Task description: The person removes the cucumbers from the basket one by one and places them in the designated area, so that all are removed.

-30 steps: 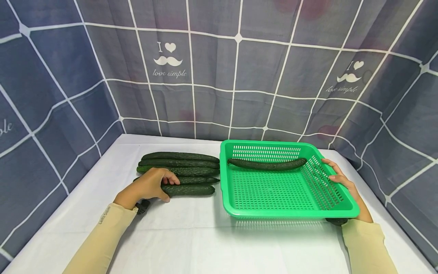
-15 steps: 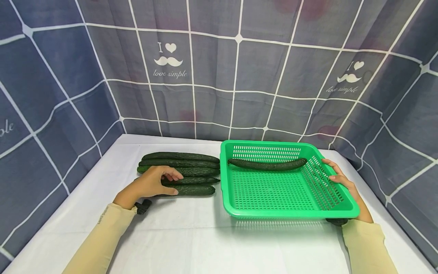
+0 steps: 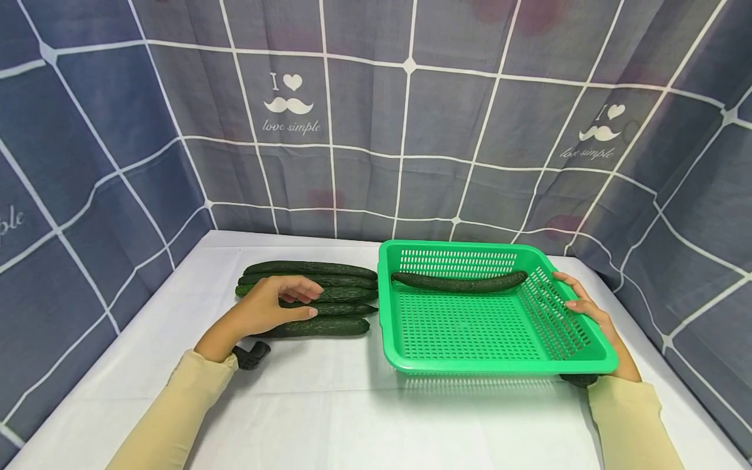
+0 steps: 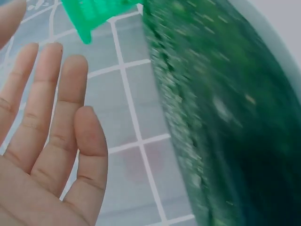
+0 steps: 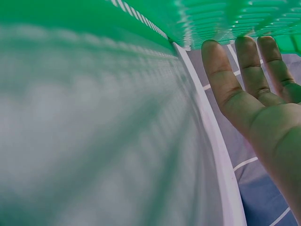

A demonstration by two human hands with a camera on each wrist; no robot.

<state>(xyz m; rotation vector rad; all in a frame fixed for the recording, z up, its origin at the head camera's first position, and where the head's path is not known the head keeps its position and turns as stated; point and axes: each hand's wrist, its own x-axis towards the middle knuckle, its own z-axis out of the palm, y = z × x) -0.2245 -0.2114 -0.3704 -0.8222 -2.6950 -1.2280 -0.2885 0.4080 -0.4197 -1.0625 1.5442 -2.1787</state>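
Note:
Several dark green cucumbers [image 3: 329, 327] lie side by side on the white table, left of a green plastic basket [image 3: 499, 364]. Over the nearer ones is my left hand [image 3: 267, 307], palm turned towards the basket, fingers loosely extended and nothing between them and the thumb. The left wrist view has these fingers [image 4: 68, 122] apart from a cucumber [image 4: 235, 113] that looms large and blurred. My right hand [image 3: 599, 320] holds the basket by its right rim. In the right wrist view its fingertips [image 5: 214, 49] meet the outer wall. One cucumber [image 3: 461, 283] lies inside, along the back wall.
A grey checked curtain [image 3: 370, 183] with white lines encloses the white table [image 3: 329, 418] at the back and both sides. The cucumber row's right ends come close to the basket's left wall.
My left hand has let go of the nearest cucumber, lifted and shifted slightly right, its thumb and fingers now off it. The right hand and the basket have stayed in place.

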